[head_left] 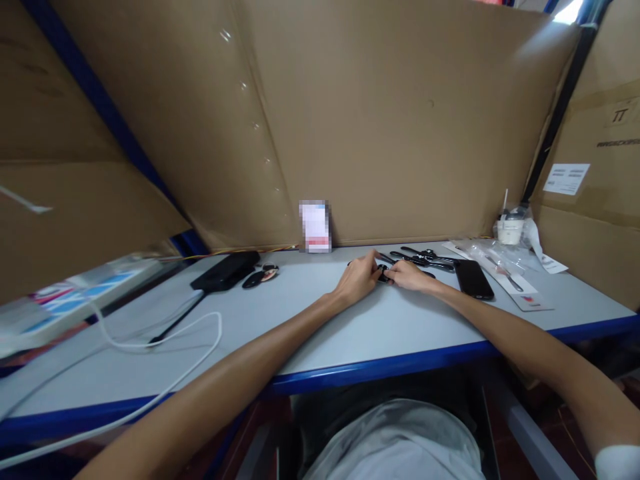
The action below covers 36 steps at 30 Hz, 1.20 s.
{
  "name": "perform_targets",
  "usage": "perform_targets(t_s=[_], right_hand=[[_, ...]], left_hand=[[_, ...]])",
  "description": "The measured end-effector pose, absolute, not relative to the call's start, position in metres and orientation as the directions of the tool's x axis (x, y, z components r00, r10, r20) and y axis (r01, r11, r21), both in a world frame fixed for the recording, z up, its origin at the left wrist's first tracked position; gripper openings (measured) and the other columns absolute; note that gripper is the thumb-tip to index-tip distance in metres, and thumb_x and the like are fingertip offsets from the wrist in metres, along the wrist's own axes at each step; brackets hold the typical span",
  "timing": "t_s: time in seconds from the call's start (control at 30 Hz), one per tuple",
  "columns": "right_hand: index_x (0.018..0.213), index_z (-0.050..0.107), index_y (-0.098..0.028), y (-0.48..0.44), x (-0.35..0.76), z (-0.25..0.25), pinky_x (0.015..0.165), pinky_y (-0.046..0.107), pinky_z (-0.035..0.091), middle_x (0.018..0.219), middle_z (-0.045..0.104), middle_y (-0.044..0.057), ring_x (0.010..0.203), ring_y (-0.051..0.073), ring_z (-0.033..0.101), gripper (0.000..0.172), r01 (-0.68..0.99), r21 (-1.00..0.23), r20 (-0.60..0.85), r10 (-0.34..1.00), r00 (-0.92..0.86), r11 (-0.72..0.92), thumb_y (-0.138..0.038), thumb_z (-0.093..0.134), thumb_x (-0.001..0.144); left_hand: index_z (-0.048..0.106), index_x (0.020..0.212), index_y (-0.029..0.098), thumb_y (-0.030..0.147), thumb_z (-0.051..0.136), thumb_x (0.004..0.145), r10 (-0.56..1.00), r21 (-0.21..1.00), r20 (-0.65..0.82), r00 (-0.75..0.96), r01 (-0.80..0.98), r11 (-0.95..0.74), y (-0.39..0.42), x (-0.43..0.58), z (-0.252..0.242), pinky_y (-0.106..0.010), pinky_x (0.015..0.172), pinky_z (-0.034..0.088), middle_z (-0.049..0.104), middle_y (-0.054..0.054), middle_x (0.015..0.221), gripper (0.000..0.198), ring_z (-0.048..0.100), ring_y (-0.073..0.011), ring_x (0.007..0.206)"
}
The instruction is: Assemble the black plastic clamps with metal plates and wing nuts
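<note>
My left hand [357,277] and my right hand [407,275] meet above the grey tabletop. Between their closed fingertips is a small shiny black part [383,273], gripped from both sides. Most of it is covered by the fingers, so its kind does not show. Just behind and to the right of my hands lie several slim black-handled tools [427,257] in a loose pile, some with shiny metal. What sort of tools they are I cannot make out.
Right of my hands lie a dark phone [474,279], a card package [515,287] and a bagged cup [510,230]. A lit phone [316,228] leans against the cardboard wall. Leftward are round black pieces [253,280], a black box [227,271], a white cable [219,333] and a power strip [80,300].
</note>
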State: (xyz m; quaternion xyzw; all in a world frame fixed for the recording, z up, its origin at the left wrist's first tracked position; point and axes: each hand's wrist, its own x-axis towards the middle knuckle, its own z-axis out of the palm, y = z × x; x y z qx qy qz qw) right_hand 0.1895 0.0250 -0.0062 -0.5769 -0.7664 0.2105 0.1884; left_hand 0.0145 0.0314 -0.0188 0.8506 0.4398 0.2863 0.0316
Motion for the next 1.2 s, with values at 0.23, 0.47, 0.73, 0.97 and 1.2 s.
perform_targets(t_s=[0.23, 0.47, 0.73, 0.97, 1.2], right_hand=[[0.081, 0.079, -0.011, 0.0272, 0.1896, -0.0075, 0.058, 0.025, 0.032, 0.062, 0.062, 0.004, 0.062, 0.015, 0.054, 0.036, 0.819, -0.510, 0.053, 0.960, -0.274, 0.262, -0.029, 0.053, 0.099], [0.083, 0.080, -0.010, 0.0260, 0.1895, -0.0068, 0.061, 0.026, 0.034, 0.066, 0.066, 0.005, 0.064, 0.016, 0.056, 0.038, 0.826, -0.498, 0.055, 0.960, -0.273, 0.263, -0.032, 0.053, 0.100], [0.084, 0.080, -0.011, 0.0260, 0.1897, -0.0065, 0.061, 0.026, 0.035, 0.067, 0.068, 0.006, 0.067, 0.017, 0.058, 0.038, 0.833, -0.479, 0.057, 0.957, -0.283, 0.275, -0.033, 0.053, 0.099], [0.087, 0.080, -0.009, 0.0261, 0.1887, -0.0059, 0.060, 0.025, 0.033, 0.071, 0.070, 0.007, 0.069, 0.016, 0.059, 0.035, 0.842, -0.464, 0.055, 0.958, -0.281, 0.274, -0.029, 0.054, 0.100], [0.088, 0.080, -0.011, 0.0198, 0.1864, -0.0050, 0.062, 0.025, 0.035, 0.081, 0.075, 0.009, 0.076, 0.018, 0.065, 0.037, 0.857, -0.441, 0.092, 0.964, -0.250, 0.265, -0.031, 0.052, 0.101]], left_hand=[[0.067, 0.090, 0.021, 0.025, 0.051, 0.094, 0.722, 0.262, 0.465, 0.511, 0.700, -0.664, 0.0280, 0.0149, -0.0153, -0.028, 0.071, 0.043, 0.071, -0.005, 0.087, 0.017, 0.065, -0.0194, 0.079], [0.062, 0.113, 0.021, 0.015, 0.054, 0.088, 0.769, 0.318, 0.448, 0.455, 0.723, -0.613, 0.0331, 0.0151, -0.0211, -0.028, 0.069, 0.044, 0.070, -0.003, 0.084, 0.027, 0.064, -0.0201, 0.077], [0.070, 0.091, 0.021, 0.023, 0.054, 0.092, 0.714, 0.291, 0.493, 0.497, 0.679, -0.674, 0.0306, 0.0136, -0.0159, -0.028, 0.070, 0.043, 0.067, -0.004, 0.083, 0.016, 0.061, -0.0182, 0.075], [0.065, 0.106, 0.018, 0.004, 0.049, 0.085, 0.710, 0.313, 0.498, 0.497, 0.661, -0.682, 0.0330, 0.0176, -0.0192, -0.028, 0.076, 0.047, 0.066, -0.006, 0.097, 0.030, 0.062, -0.0191, 0.085], [0.066, 0.104, 0.023, 0.017, 0.049, 0.092, 0.729, 0.147, 0.477, 0.491, 0.774, -0.616, 0.0272, 0.0169, -0.0161, -0.030, 0.071, 0.045, 0.064, -0.009, 0.106, 0.022, 0.063, -0.0224, 0.089]])
